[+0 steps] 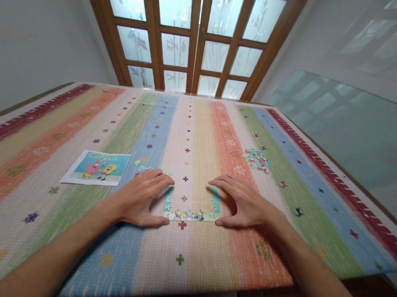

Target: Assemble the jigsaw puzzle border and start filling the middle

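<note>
A partly joined jigsaw puzzle [191, 216] lies flat on the tablecloth, its pieces forming a U-shaped border with the open side away from me. My left hand [146, 196] curves around its left side, thumb at the near left corner and fingers by the far end. Mirroring it, my right hand [238, 201] spans the right side with its thumb at the near right corner. Both hands have thumb and fingers spread apart. Just beyond my left hand are several loose puzzle pieces [140, 166], some hidden behind the fingers.
To the left lies a printed reference picture [99, 168] with cartoon figures. A heap of loose puzzle pieces [257, 160] sits at the right. The striped tablecloth [178, 276] covers the table, whose front edge is close to me. Wooden glass doors [194, 37] stand behind.
</note>
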`<state>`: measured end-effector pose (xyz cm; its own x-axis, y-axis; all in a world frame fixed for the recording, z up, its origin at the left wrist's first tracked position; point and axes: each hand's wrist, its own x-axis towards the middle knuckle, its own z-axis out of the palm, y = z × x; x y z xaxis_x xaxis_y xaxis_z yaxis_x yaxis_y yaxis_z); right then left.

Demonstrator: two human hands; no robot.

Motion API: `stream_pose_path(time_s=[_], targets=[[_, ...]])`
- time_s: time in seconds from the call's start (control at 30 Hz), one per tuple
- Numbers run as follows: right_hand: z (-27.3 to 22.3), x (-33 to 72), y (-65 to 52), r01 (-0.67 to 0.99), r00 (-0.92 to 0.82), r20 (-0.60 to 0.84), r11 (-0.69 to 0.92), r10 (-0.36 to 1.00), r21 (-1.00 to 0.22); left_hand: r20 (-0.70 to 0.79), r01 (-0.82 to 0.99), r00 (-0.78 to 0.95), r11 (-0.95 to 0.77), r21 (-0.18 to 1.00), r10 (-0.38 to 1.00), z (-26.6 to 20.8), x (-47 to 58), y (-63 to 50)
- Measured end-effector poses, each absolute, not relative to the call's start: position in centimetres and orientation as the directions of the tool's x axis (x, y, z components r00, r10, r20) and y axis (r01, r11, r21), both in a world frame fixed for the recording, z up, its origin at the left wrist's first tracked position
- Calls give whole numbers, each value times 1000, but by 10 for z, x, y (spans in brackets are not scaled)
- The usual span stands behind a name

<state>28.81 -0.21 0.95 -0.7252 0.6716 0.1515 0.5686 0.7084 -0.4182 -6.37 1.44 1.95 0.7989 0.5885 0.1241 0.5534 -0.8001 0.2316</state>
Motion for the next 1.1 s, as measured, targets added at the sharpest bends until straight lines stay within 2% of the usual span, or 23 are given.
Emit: stream_pose_path(time_s=[1.1], targets=[[10,285,-4,574,-716,161,704,680,-418,112,553,801,-799,234,588,20,-62,14]])
